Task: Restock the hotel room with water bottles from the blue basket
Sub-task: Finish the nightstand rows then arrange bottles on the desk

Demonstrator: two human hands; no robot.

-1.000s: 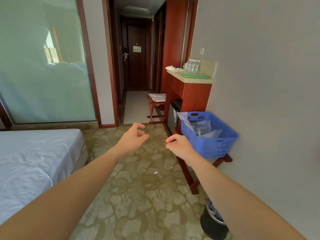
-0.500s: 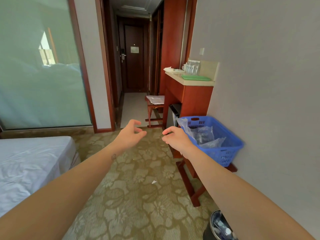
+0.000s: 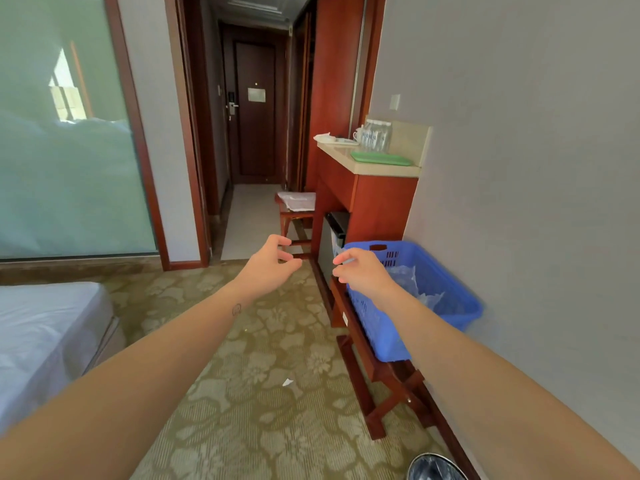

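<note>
The blue basket (image 3: pixel 446 292) sits on a low wooden rack (image 3: pixel 381 372) against the right wall, with crinkled clear plastic (image 3: pixel 412 282) inside; bottles in it are hard to make out. My right hand (image 3: pixel 363 273) hovers over the basket's left rim, fingers loosely curled, holding nothing. Out over the carpet, left of the basket, my left hand (image 3: pixel 270 266) is also loosely curled and empty. On the counter (image 3: pixel 374 169) behind the basket stand several water bottles (image 3: pixel 375 135) beside a green tray (image 3: pixel 381 157).
A minibar (image 3: pixel 334 242) sits under the counter, a wooden stool (image 3: pixel 296 211) beyond it. The bed (image 3: pixel 45 337) fills the lower left. A waste bin (image 3: pixel 436 467) stands at the bottom edge near the rack. A hallway leads to the door (image 3: pixel 256 112).
The view has moved closer to the basket and counter. Both hands stay stretched forward; my right hand now overlaps the basket's left rim.
</note>
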